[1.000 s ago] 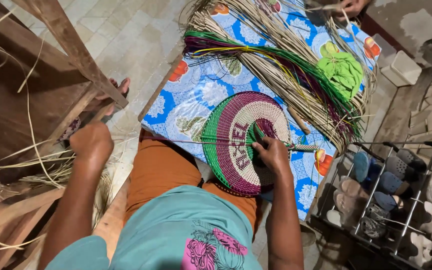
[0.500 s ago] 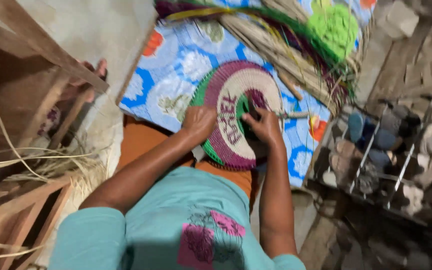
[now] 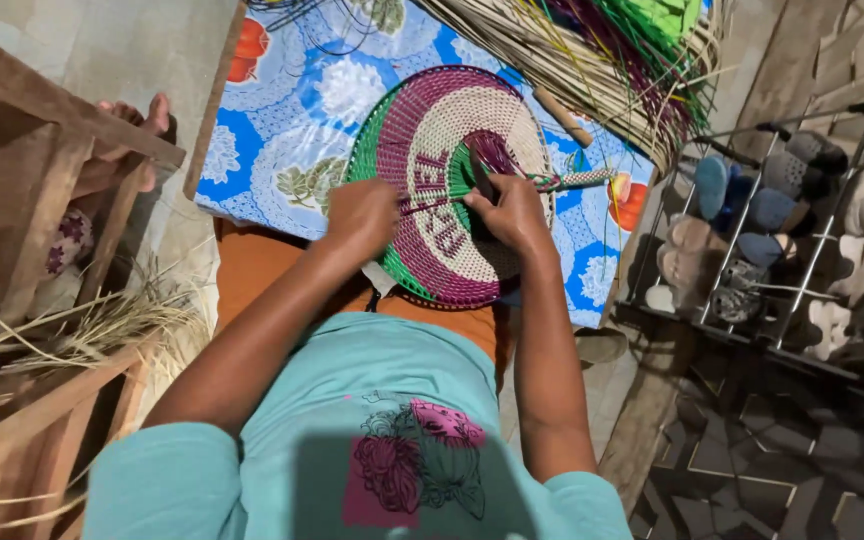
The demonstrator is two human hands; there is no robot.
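Change: a second ago the left hand (image 3: pixel 360 215) hung down by the wooden frame (image 3: pixel 42 150) at the person's left; it has since come up onto the fan (image 3: pixel 442 180), so both hands now work on it.
Left hand: closed in a loose fist on the fan's left half, pinching a thin purple strand (image 3: pixel 422 205) that runs toward the centre.
Right hand (image 3: pixel 512 210): fingers curled on the fan's middle, pressing there; whether it grips a tool, I cannot tell.
Fan: round, woven in green, purple and cream bands, lying at the near edge of the blue flowered cloth (image 3: pixel 282 130), partly over the lap, its handle (image 3: pixel 577 180) pointing right.
Meaning: the weaving seems to be going on with two hands.
Nearby: a heap of reeds (image 3: pixel 592 60) at the cloth's far edge; a shoe rack (image 3: pixel 782 220) to the right.
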